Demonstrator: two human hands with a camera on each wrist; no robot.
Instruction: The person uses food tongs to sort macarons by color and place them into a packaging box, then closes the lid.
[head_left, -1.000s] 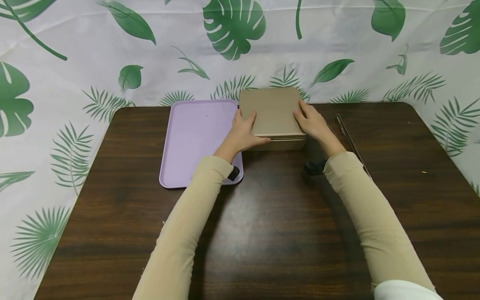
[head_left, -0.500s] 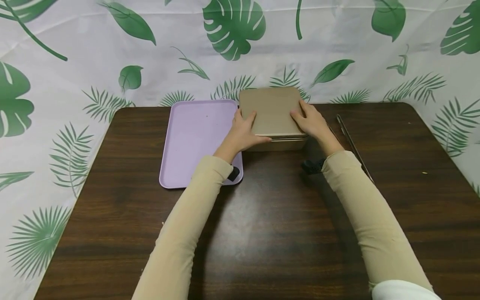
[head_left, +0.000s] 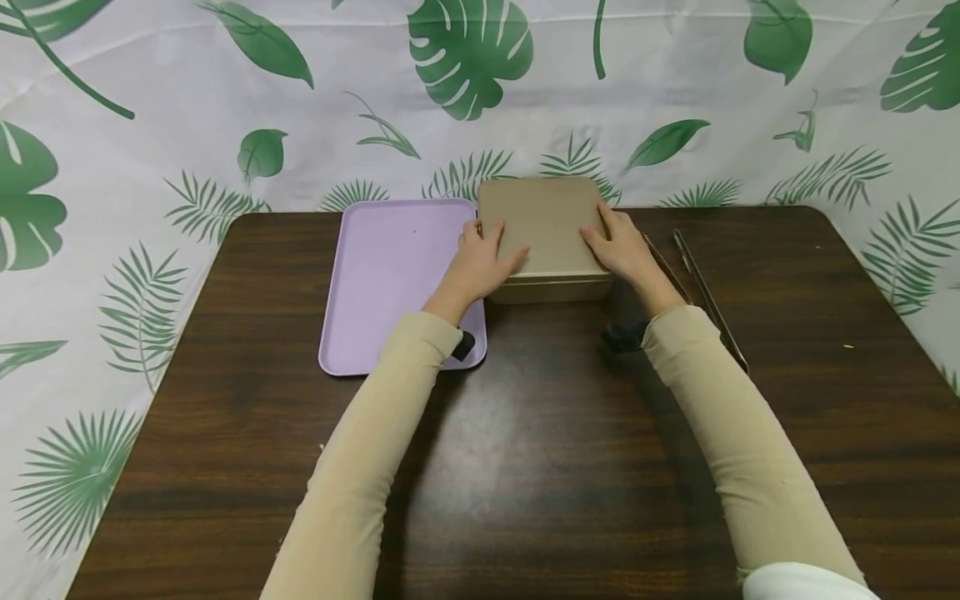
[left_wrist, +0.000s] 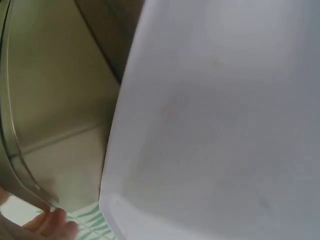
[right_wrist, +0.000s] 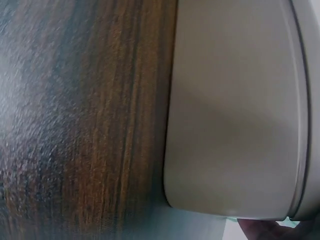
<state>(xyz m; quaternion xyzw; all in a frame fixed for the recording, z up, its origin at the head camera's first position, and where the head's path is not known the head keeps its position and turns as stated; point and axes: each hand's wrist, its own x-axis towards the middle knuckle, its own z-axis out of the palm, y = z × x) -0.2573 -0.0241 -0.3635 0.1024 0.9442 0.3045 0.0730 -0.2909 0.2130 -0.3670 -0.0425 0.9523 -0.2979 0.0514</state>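
A gold-coloured square tin stands at the back middle of the table, with its flat lid seated on top. My left hand holds the lid's left side, thumb over the top by the front corner. In the left wrist view its fingertips touch the lid's edge at the far corner. On the opposite side, my right hand grips the lid with its thumb on top and fingers along the side. The right wrist view shows the tin's side wall and the narrow seam under the lid.
A lilac tray lies just left of the tin, partly under the left wrist. Long, thin metal tongs lie to the right, partly hidden by the right forearm. A leaf-patterned cloth hangs behind the dark wooden table.
The lid has settled lower at the front, and the gap beneath it has narrowed. My left thumb has moved from the front edge up onto the top; the right hand has barely moved.
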